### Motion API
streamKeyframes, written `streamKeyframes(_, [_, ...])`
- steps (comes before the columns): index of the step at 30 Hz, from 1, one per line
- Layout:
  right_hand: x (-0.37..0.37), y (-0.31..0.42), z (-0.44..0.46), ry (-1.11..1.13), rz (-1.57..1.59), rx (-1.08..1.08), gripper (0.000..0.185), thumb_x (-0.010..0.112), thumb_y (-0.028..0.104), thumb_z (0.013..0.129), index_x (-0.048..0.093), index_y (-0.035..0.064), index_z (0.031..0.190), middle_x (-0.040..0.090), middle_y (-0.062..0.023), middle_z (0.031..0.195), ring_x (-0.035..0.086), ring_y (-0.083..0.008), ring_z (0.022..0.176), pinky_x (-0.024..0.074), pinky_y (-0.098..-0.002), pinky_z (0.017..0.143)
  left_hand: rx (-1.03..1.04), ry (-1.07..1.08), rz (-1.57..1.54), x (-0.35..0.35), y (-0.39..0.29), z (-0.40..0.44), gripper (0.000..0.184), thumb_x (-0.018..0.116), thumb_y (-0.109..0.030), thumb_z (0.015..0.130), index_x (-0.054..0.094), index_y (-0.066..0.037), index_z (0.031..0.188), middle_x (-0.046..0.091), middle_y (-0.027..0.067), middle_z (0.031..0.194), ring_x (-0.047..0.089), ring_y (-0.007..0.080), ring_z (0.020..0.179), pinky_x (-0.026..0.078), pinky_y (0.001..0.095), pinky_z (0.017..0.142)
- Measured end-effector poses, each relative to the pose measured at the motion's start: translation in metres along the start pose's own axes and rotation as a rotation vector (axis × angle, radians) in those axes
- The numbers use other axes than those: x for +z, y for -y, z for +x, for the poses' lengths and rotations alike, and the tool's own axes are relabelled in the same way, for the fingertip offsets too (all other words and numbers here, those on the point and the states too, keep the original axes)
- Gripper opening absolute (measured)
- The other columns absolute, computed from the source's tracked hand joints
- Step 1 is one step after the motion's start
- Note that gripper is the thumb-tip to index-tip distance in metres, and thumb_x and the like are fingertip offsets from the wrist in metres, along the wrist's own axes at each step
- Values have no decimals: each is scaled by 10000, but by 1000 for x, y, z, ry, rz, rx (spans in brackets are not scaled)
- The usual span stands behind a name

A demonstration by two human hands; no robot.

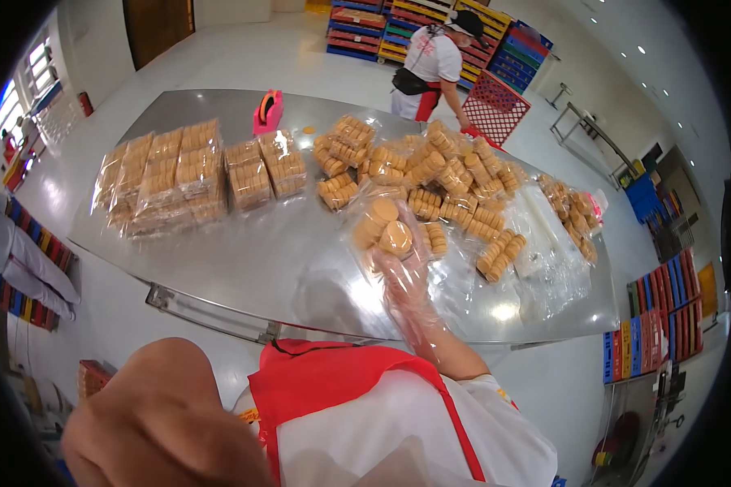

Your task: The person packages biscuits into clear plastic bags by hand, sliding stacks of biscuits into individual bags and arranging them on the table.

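Observation:
My right hand (pixel 406 276), in a clear plastic glove, is closed around a clear bag of round, pale-brown biscuits (pixel 376 217) over the near middle of the metal table (pixel 300 276). My left hand (pixel 170 430) is raised close to the camera at the lower left; it is blurred and its fingers cannot be made out. Just beyond the right hand spreads a loose heap of small biscuit packs (pixel 463 178). On the table's left side, larger bagged biscuit packs (pixel 166 174) stand in rows, with two more bagged blocks (pixel 266 168) beside them.
A pink tape dispenser (pixel 268 112) sits at the table's far edge. Clear plastic bags (pixel 544 243) lie at the right, beside more biscuit packs (pixel 573 215). Across the table a co-worker (pixel 434 69) handles a red crate (pixel 495 109). Stacked coloured crates (pixel 658 316) stand to the right.

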State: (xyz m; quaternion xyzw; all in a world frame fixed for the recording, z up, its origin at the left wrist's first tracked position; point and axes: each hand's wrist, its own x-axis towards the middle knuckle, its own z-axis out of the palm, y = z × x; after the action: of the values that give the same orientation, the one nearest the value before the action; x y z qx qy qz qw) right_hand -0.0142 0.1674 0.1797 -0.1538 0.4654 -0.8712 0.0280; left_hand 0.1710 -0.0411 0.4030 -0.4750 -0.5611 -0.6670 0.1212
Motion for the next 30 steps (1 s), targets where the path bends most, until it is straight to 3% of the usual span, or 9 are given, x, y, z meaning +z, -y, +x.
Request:
streamKeyframes(4, [1, -11, 4, 33, 17, 71, 886, 822, -4, 738, 351, 30, 1488, 431, -103, 1467, 477, -236, 1329, 464, -367, 1081, -50, 31, 24, -8, -19, -9, 102, 640, 7, 830, 722, -33, 787, 648, 62, 729, 540, 148, 597, 410, 265, 527])
streamKeyframes(8, [3, -11, 11, 67, -25, 104, 869, 814, 1, 753, 352, 37, 1488, 431, -99, 1468, 462, -238, 1343, 459, -371, 1083, 474, 260, -322, -15, 3, -18, 65, 671, -44, 812, 732, -46, 790, 696, 83, 790, 607, 156, 586, 381, 278, 421])
streamKeyframes(9, [3, -12, 13, 73, -35, 99, 864, 812, 2, 757, 353, 42, 1488, 430, -99, 1469, 458, -240, 1346, 455, -372, 1085, 398, 328, -335, -20, -6, -26, 89, 656, -59, 844, 741, -58, 817, 683, 68, 749, 608, 173, 587, 435, 286, 449])
streamKeyframes(13, [16, -10, 12, 104, 82, 31, 813, 761, -24, 774, 374, 71, 1483, 441, -119, 1466, 451, -258, 1354, 443, -381, 1080, -93, -376, -174, -30, 66, -88, 410, 664, -313, 872, 588, -46, 1175, 620, 121, 1051, 599, 247, 885, 461, 369, 750])
streamKeyframes(17, [27, -34, 28, 64, -811, -596, 778, 776, 47, 737, 421, 31, 1428, 512, -191, 1401, 526, -353, 1278, 447, -421, 1049, -464, -897, -151, -55, 194, -93, 732, 649, -491, 899, 385, -83, 1447, 480, 118, 1356, 536, 276, 1133, 424, 433, 968])
streamKeyframes(19, [39, -32, 31, 173, -800, -541, 759, 779, 75, 738, 434, 24, 1412, 523, -209, 1376, 536, -391, 1252, 450, -438, 1038, -636, -1084, -453, -51, 240, -87, 698, 633, -511, 909, 405, -107, 1431, 499, 104, 1347, 532, 260, 1177, 444, 401, 984])
streamKeyframes(21, [53, -27, 37, 224, -921, -771, 712, 747, 36, 771, 426, 21, 1407, 537, -193, 1299, 560, -386, 1151, 458, -452, 977, -433, -967, -463, -42, 265, -69, 707, 590, -560, 916, 436, -82, 1414, 543, 105, 1332, 556, 267, 1183, 473, 412, 981])
streamKeyframes(23, [54, -28, 36, 295, -876, -829, 701, 760, 63, 743, 472, 25, 1381, 542, -221, 1317, 539, -425, 1207, 453, -478, 1011, -308, -887, -473, -45, 269, -58, 711, 565, -582, 921, 456, -70, 1402, 579, 105, 1308, 575, 267, 1179, 484, 419, 992])
streamKeyframes(30, [43, -29, 36, 394, -999, -935, 715, 759, 34, 680, 513, 12, 1350, 550, -215, 1327, 529, -421, 1241, 452, -499, 1026, -380, -927, -650, -37, 282, -75, 681, 560, -563, 927, 477, -72, 1391, 602, 115, 1294, 593, 280, 1174, 461, 421, 1038])
